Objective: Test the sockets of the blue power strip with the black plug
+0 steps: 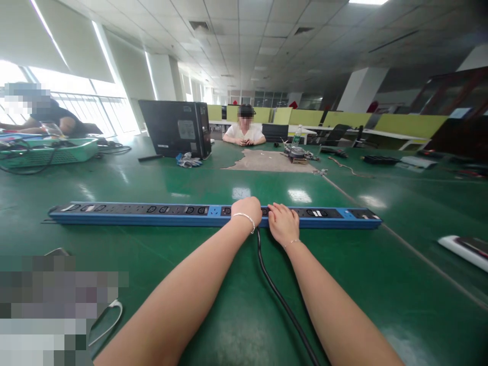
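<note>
A long blue and black power strip (137, 218) lies across the green table in front of me, with rows of sockets facing up. My left hand (247, 211) is closed in a fist over the middle of the strip. From under that fist a black power cable (272, 284) runs down toward me; its plug end is hidden in the hand. Just to the right, my right hand (284, 222) rests on the strip with its fingers bent over the top. A small gap separates the two hands.
A black computer case (173, 127) stands at the back left, with gloves (188, 160) before it. Further left is a green basket (76, 151). A person (244, 129) sits across the table; another is at the far left. A white device (463, 250) lies at right.
</note>
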The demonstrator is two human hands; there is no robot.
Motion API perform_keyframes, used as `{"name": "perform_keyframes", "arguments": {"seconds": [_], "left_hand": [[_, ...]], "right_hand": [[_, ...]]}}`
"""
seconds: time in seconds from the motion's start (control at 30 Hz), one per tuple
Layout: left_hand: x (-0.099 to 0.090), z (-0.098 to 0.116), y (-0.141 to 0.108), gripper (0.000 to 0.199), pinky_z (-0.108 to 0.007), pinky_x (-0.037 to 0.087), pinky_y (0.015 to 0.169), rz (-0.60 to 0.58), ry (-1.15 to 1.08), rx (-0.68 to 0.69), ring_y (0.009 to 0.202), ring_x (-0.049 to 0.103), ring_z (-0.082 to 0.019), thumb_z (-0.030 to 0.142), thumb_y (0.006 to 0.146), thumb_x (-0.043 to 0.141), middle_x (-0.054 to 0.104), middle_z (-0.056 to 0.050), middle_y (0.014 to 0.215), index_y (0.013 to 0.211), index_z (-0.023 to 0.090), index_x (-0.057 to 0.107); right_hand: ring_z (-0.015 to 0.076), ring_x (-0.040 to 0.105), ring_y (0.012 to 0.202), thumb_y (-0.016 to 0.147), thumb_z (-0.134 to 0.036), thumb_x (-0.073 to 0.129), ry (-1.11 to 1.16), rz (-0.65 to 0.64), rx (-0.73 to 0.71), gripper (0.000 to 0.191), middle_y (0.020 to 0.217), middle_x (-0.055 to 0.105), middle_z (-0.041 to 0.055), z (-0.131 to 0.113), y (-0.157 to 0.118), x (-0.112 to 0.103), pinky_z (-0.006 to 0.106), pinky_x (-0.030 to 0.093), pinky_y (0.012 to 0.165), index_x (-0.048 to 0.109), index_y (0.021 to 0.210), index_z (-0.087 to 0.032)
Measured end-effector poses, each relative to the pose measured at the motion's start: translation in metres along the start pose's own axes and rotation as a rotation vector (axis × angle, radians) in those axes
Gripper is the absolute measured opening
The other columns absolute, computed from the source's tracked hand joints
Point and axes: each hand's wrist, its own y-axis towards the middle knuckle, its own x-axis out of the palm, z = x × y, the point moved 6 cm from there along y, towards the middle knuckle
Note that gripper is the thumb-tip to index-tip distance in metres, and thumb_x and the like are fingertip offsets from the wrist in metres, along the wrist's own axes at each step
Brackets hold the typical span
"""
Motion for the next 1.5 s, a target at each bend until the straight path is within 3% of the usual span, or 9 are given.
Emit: {"name": "perform_keyframes", "arguments": {"seconds": [0.27,0.57,0.77,1.1,1.37,1.5], "left_hand": [[-0.002,0.008,-0.004,0.026,-0.033,0.048,0.078,-0.014,0.048,0.001,0.094,0.063,-0.023,0.023,0.082,0.044,0.067,-0.016,0.097,0.099,0.014,0.061],[-0.001,0.004,0.005,0.03,-0.033,0.048,0.078,-0.015,0.042,-0.066,0.097,0.061,-0.023,0.028,0.078,0.047,0.066,-0.016,0.101,0.103,0.017,0.061],[0.005,-0.001,0.014,0.03,-0.032,0.047,0.076,-0.027,0.03,-0.085,0.097,0.061,-0.023,0.031,0.078,0.047,0.066,-0.015,0.101,0.102,0.018,0.06],[0.01,0.001,0.007,0.028,-0.033,0.047,0.076,-0.06,0.011,-0.084,0.094,0.062,-0.023,0.029,0.083,0.041,0.065,-0.015,0.099,0.107,0.018,0.051],[0.006,-0.003,0.01,0.028,-0.033,0.048,0.075,-0.092,-0.006,-0.039,0.093,0.062,-0.025,0.029,0.079,0.047,0.065,-0.017,0.098,0.102,0.015,0.055],[-0.019,0.004,0.011,0.031,-0.034,0.047,0.077,-0.054,-0.015,-0.059,0.093,0.062,-0.025,0.029,0.082,0.042,0.065,-0.016,0.099,0.106,0.014,0.054]], "right_hand": [[0.019,0.038,0.122,0.09,-0.033,0.03,-0.007,-0.069,-0.017,0.039,0.13,0.051,0.0014,0.0,-0.002,-0.002,0.043,0.019,0.102,0.056,0.119,-0.028],[0.0214,0.034,0.126,0.088,-0.042,0.035,-0.009,-0.149,-0.194,0.04,0.136,0.045,0.0003,-0.019,-0.006,-0.001,0.049,0.016,0.102,0.05,0.124,-0.031],[0.0238,0.035,0.124,0.085,-0.046,0.041,-0.015,-0.13,-0.19,0.039,0.134,0.047,0.0009,-0.02,-0.005,0.0,0.049,0.018,0.101,0.053,0.12,-0.033],[0.0245,0.035,0.124,0.084,-0.045,0.044,-0.031,-0.117,-0.198,0.039,0.134,0.046,0.0005,-0.019,-0.007,0.0,0.05,0.019,0.1,0.053,0.12,-0.034],[0.0236,0.035,0.124,0.084,-0.045,0.046,-0.038,-0.101,-0.209,0.039,0.134,0.047,-0.0003,-0.018,-0.007,0.001,0.049,0.018,0.101,0.052,0.121,-0.037],[0.0238,0.035,0.124,0.084,-0.045,0.044,-0.056,-0.112,-0.199,0.04,0.134,0.046,-0.0008,-0.018,-0.007,0.002,0.048,0.018,0.101,0.051,0.122,-0.037]]}}
